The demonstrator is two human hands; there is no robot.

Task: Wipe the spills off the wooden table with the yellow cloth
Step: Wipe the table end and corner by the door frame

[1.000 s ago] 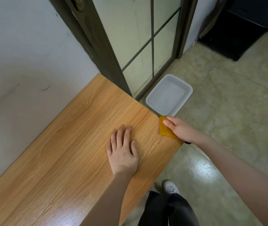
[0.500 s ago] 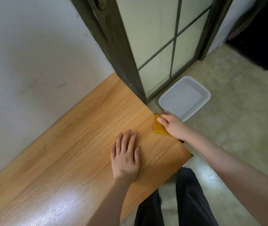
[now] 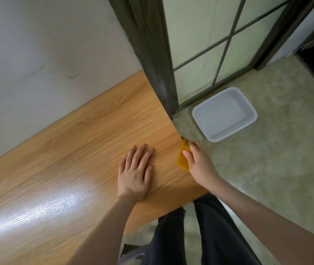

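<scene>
The wooden table [image 3: 79, 146] runs along a white wall. My left hand [image 3: 135, 173] lies flat on the tabletop near its right end, fingers straight and spread. My right hand [image 3: 200, 165] grips the folded yellow cloth [image 3: 182, 159] at the table's right edge, thumb on top, with most of the cloth hidden under the fingers. No spill shows on the wood; a bright glare lies on the near left part.
A white plastic tray [image 3: 225, 113] sits on the tiled floor just beyond the table's right edge. A dark door frame [image 3: 152, 54] with frosted glass panes stands at the table's far corner. My dark trousers [image 3: 200, 232] show below the table's near edge.
My right hand with the cloth stays on the table's right edge throughout, with only a small shift. The left hand stays flat in place. The camera view has shifted.
</scene>
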